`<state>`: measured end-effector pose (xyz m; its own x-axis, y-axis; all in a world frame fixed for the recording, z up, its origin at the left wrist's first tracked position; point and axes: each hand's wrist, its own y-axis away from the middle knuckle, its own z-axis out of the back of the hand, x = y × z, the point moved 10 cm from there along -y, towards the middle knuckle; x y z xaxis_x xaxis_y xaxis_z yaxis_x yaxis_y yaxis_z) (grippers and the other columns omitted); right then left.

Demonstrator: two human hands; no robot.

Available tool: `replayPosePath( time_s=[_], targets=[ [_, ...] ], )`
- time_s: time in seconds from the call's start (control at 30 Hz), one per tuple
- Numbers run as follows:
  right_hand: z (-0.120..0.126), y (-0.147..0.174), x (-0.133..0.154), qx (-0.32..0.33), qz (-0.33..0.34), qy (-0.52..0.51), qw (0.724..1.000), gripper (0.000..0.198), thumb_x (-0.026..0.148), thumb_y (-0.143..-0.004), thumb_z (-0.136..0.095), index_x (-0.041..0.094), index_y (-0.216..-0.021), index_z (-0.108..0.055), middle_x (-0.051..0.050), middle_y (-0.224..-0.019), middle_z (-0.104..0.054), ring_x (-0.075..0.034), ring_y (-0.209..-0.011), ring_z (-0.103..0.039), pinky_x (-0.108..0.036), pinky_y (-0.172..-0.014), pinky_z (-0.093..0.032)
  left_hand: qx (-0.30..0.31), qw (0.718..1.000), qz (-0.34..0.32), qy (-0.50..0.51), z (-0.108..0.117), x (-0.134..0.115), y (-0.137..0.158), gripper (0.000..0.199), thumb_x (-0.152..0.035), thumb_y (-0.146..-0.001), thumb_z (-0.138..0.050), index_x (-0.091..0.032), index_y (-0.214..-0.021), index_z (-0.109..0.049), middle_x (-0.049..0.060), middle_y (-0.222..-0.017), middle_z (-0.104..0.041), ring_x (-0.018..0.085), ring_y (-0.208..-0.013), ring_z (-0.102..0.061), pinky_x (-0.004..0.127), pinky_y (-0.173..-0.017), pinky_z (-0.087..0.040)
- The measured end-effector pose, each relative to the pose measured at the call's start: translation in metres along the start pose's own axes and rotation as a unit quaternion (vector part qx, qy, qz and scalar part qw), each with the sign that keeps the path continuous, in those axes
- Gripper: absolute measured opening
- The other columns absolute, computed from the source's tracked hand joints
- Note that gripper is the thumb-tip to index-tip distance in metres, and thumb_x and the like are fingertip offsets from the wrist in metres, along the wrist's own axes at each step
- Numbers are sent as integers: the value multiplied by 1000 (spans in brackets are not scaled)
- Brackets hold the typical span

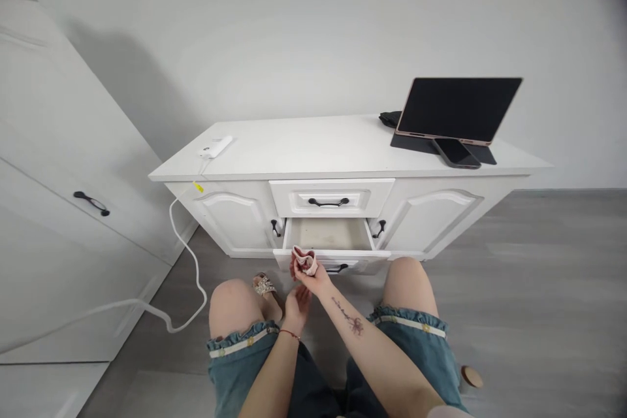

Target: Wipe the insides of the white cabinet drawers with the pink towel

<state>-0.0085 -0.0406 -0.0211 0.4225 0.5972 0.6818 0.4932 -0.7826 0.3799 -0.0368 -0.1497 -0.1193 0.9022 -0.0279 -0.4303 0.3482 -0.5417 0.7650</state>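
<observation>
My right hand [316,279] is closed around a small folded cloth [307,261], pinkish red with white edges. It holds the cloth over the front edge of a pulled-out lower drawer [333,234]. Just below and to the left is my left hand [298,305], palm turned up and fingers stretched out, with nothing visible in it. A red string bracelet circles the left wrist. Above the pulled-out drawer, an upper drawer [333,199] with a black handle is closed.
On the white cabinet [304,144] stand a tablet [455,108], a phone [456,153], a black item [389,119] and a white power strip [215,147]. Its cord [196,268] hangs down to the left. A white wardrobe [59,261] flanks the left side. My knees are on both sides.
</observation>
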Motion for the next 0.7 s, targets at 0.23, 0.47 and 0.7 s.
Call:
replayPosePath(
  time_s=[0.23,0.47,0.7],
  targets=[
    [55,22,45,-20,-56,-116,991,40,21,-93,-26,17,-72,-60,-7,-86,-68,-16,-100,-61,-35,-90,-50,156,985,54,-50,-80,28,-6,30,3,-72,-53,-15,-92,-66,8,-87,-71,17,-80,-68,28,-77,-52],
    [122,40,88,-59,-104,-209,971,24,23,-89,-43,17,-76,-62,-6,-85,-66,-16,-90,-59,-29,-75,-54,145,984,63,-80,-86,30,-11,16,-1,-78,-57,-15,-72,-59,4,-72,-68,14,-67,-66,31,-75,-53],
    [179,63,127,-93,-118,-250,957,23,16,-88,-41,18,-75,-60,-6,-82,-63,-16,-81,-59,-28,-66,-55,112,989,48,-88,-84,32,-17,21,-4,-78,-64,-18,-68,-52,2,-73,-68,12,-66,-66,32,-80,-54]
  ],
)
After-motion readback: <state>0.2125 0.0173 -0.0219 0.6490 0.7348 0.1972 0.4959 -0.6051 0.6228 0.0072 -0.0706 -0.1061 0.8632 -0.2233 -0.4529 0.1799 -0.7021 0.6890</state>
